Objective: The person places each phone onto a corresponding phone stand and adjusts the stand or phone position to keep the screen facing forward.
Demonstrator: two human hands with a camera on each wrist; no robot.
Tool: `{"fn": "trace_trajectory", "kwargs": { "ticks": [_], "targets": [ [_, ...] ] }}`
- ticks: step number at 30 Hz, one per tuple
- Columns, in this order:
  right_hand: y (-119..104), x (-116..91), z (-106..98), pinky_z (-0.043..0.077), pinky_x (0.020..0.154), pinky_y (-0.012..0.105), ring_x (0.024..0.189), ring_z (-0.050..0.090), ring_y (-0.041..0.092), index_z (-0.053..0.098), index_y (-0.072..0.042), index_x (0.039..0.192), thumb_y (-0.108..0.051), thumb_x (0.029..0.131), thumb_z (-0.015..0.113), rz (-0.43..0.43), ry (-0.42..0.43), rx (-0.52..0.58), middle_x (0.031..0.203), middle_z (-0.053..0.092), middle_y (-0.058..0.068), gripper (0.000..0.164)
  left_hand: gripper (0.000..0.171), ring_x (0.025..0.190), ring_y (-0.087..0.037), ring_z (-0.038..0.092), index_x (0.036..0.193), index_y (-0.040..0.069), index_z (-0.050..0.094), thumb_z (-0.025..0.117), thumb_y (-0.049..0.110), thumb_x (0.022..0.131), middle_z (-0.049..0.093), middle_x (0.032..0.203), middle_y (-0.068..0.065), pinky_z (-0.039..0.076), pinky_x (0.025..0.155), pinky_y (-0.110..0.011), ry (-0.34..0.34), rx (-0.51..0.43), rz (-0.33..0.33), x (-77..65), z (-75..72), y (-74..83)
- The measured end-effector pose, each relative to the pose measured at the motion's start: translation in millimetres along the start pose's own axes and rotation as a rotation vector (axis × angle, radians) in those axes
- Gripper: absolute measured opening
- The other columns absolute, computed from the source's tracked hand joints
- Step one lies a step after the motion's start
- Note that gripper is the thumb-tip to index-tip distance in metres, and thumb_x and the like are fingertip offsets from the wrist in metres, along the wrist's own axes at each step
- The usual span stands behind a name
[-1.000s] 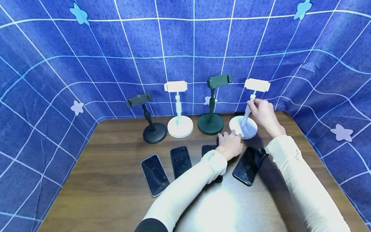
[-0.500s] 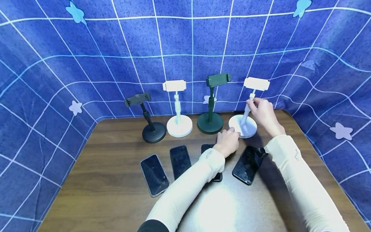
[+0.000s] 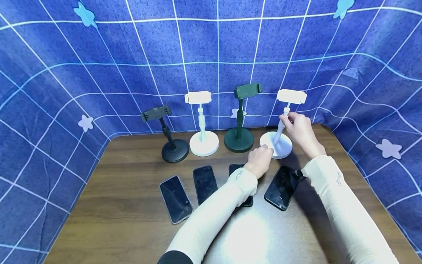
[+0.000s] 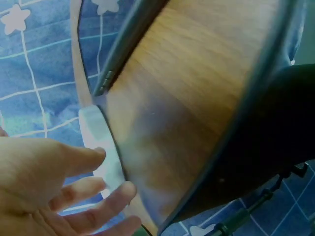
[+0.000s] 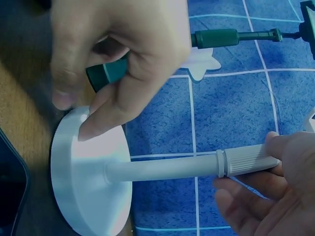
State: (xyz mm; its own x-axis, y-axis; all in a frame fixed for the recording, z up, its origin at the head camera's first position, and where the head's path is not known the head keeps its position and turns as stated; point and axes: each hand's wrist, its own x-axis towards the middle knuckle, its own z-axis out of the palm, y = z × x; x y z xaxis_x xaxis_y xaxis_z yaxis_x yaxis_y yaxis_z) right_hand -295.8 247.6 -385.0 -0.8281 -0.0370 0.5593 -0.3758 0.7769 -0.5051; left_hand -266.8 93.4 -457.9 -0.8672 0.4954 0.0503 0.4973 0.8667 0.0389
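head view first. right of centre in the frame, pinching the post of a white stand (image 3: 280, 145) just below its holder with the right hand (image 3: 300, 132), thumb and fingertips closed down to the width of the post. lower and to the left, touching the near left rim of that stand's round base with the left hand (image 3: 260, 161), bent at the fingers. look left along the back of the wooden table (image 3: 125, 183): past a green stand (image 3: 239, 139), a second white stand (image 3: 203, 143) and on to a black stand (image 3: 175, 151). below these, note a right phone (image 3: 281, 189), a phone half hidden under the left sleeve (image 3: 214, 214), a middle phone (image 3: 205, 181) and a left phone (image 3: 176, 200). behind, filling the upper frame with blue cloth (image 3: 201, 44).

over to the left wrist view. at lower left, bending the fingers (image 4: 118, 199) of the left hand at the pale base, with its rim between thumb and fingertips, narrowly parted; hard to tell how firmly held.

and the right wrist view. at lower right, pinching the ribbed collar on the post, thumb above and fingers below. at upper left, straddling the upper rim of the base with the left hand, one fingertip against the top face.
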Motion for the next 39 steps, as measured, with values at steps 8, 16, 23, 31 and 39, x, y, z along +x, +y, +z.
{"fn": "trace_trajectory", "kwargs": {
  "ticks": [8, 16, 23, 31, 39],
  "targets": [
    [-3, -3, 4, 0.036, 0.051, 0.042, 0.053, 0.045, 0.028, 0.063, -0.002, 0.079, -0.022, 0.097, 0.06, -0.017, 0.017, 0.013, 0.058, 0.05, 0.009, 0.028, 0.018, 0.078, -0.019, 0.065, 0.103, 0.023, 0.072, 0.056, 0.017, 0.098, 0.061, 0.099, 0.0, 0.056, 0.058, -0.036, 0.058, 0.024, -0.053, 3.5, 0.7, 4.3],
    [-8, -5, 5, 0.039, 0.053, 0.044, 0.055, 0.048, 0.029, 0.061, -0.002, 0.076, -0.021, 0.097, 0.061, -0.037, 0.021, 0.031, 0.06, 0.054, 0.011, 0.029, 0.013, 0.075, -0.017, 0.066, 0.098, 0.023, 0.073, 0.06, 0.018, 0.095, 0.063, 0.088, 0.004, 0.054, 0.054, -0.036, 0.112, 0.075, -0.073, 9.0, 4.5, 6.3],
    [-9, -5, 4, 0.04, 0.054, 0.044, 0.055, 0.048, 0.029, 0.063, -0.001, 0.078, -0.021, 0.097, 0.061, -0.022, 0.017, 0.031, 0.062, 0.057, 0.012, 0.028, 0.014, 0.074, -0.017, 0.066, 0.096, 0.022, 0.073, 0.059, 0.018, 0.096, 0.065, 0.086, 0.004, 0.054, 0.053, -0.035, 0.101, 0.048, -0.091, 9.5, 3.1, 5.4],
    [-9, -8, 4, 0.036, 0.048, 0.039, 0.05, 0.044, 0.024, 0.063, -0.003, 0.079, -0.023, 0.098, 0.06, -0.001, 0.001, 0.021, 0.059, 0.055, 0.01, 0.028, 0.013, 0.074, -0.016, 0.067, 0.095, 0.018, 0.072, 0.059, 0.016, 0.097, 0.067, 0.086, 0.002, 0.055, 0.054, -0.032, 0.098, 0.008, -0.077, 6.5, 3.3, 5.8],
    [-9, -13, 1, 0.036, 0.05, 0.039, 0.053, 0.046, 0.025, 0.062, -0.006, 0.077, -0.027, 0.098, 0.06, 0.024, 0.0, 0.022, 0.058, 0.053, 0.008, 0.03, 0.009, 0.072, -0.016, 0.066, 0.089, 0.018, 0.07, 0.064, 0.019, 0.094, 0.071, 0.086, 0.001, 0.055, 0.054, -0.032, 0.113, -0.009, -0.061, 3.7, 2.4, 6.1]
  ]
}}
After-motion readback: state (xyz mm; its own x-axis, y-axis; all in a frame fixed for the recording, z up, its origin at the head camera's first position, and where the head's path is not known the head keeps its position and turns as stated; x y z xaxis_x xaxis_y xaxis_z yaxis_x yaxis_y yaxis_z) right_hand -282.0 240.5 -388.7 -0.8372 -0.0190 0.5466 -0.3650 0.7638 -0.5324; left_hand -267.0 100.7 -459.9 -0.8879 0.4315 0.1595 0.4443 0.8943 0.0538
